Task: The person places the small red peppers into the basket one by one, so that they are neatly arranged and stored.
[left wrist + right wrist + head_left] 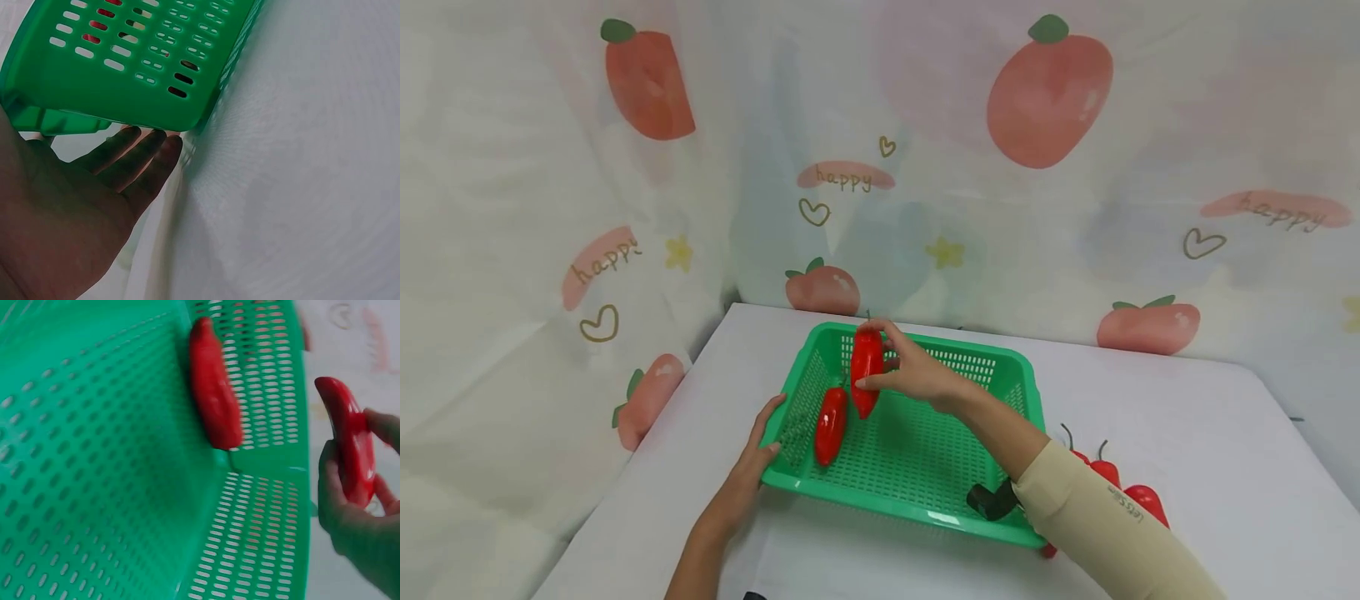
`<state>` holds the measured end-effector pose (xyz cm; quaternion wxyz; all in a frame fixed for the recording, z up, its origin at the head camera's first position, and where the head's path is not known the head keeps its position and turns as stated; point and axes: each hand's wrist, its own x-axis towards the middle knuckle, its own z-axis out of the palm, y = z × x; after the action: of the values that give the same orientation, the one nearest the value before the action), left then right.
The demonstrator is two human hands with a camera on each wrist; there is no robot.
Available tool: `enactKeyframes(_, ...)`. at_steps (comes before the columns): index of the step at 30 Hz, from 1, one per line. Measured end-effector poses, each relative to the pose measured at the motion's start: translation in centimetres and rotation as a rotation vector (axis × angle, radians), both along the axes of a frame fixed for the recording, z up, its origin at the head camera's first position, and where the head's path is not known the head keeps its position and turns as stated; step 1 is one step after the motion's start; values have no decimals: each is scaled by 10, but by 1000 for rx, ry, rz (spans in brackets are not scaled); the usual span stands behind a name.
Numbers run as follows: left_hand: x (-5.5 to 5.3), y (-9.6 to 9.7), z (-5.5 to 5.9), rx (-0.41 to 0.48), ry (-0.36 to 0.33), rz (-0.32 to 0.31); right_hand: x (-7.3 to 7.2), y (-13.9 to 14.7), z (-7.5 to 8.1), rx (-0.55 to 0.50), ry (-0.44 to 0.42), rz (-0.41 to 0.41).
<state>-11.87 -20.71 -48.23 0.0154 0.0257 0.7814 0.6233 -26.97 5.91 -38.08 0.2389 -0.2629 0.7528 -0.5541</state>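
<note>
The right hand (917,371) grips a red pepper (867,371) between thumb and fingers, holding it stem upward over the rear left part of a green basket (880,501), near the middle of the frame; the right wrist view shows the same grasp at its right edge. The left hand (747,475) sits left of centre, its fingers fairly straight, touching the basket's left rim. A second pepper (831,427) lies inside the basket, near its left wall and just beside the raised one. A beige sleeve (1101,521) with small dark lettering covers the right forearm and runs to the lower right, with a black device (992,502) near its cuff, in front of the basket's near right corner. Beyond the sleeve, more red peppers (1144,502) rest on the bench, partly hidden by it. The bench (1195,425) is white and smooth, its far edge crossing mid-frame and its rounded far corner at the right. Behind and to the left hangs a pale cloth (760,150), creased on the left side and meeting in a corner left of centre. It is printed with red fruit, small yellow flowers, outlined hearts and the word "happy" on pink strokes.
</note>
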Motion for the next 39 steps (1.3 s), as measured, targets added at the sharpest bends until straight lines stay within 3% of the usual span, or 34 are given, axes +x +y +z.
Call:
enactKeyframes(7,-1,0,1,2,5,-9,4,-9,-30,41,-67,16)
enactKeyframes(13,-1,0,0,-3,10,-4,6,-15,-47,61,-70,13)
enactKeyframes(23,-1,-1,0,-15,11,0,11,-15,-53,148,-99,24)
enactKeyframes(31,-1,-1,1,-16,11,0,11,-18,-55,319,95,11)
enactKeyframes(35,-1,-1,1,-12,15,-3,11,-22,-58,307,99,21)
enactKeyframes(39,-1,-1,1,-11,14,-1,12,-25,-59,252,31,33)
